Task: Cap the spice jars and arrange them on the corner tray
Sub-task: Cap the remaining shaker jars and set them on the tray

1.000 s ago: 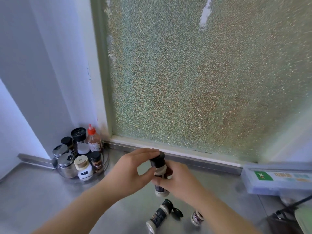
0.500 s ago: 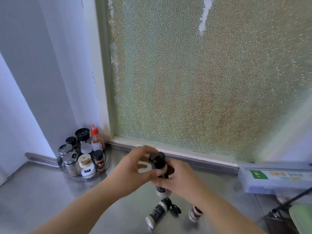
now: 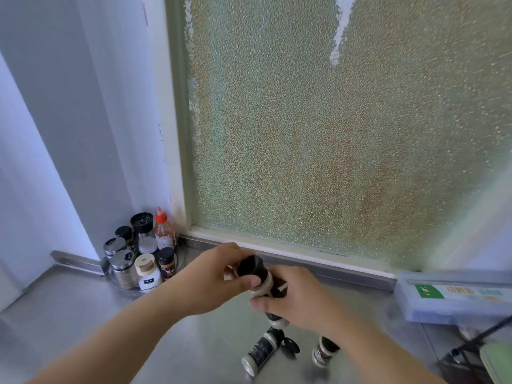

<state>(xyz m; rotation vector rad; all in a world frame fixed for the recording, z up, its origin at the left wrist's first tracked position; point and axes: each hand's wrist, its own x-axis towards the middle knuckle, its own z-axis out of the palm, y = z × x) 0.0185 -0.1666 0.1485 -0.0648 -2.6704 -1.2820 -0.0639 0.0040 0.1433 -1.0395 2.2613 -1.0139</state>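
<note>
From the head camera, the right hand (image 3: 299, 297) holds a spice jar (image 3: 264, 286) up above the steel bench (image 3: 69, 314), its fingers wrapped around the jar's body, while the left hand (image 3: 210, 278) has its fingers closed on the jar's black cap (image 3: 250, 266). Two more jars, a lying jar (image 3: 259, 350) and a short jar (image 3: 322, 351), sit on the bench just below the hands with a loose black lid (image 3: 291, 345) between them. The round corner tray (image 3: 177, 266) stands well apart to the left, full of capped bottles, by the window (image 3: 332, 134).

The right hand (image 3: 297, 297) covers most of the held jar (image 3: 263, 286), label unreadable. Another jar (image 3: 322, 351) lies partly behind the right forearm. Far right, a green object (image 3: 498, 364) is cut by the edge.
</note>
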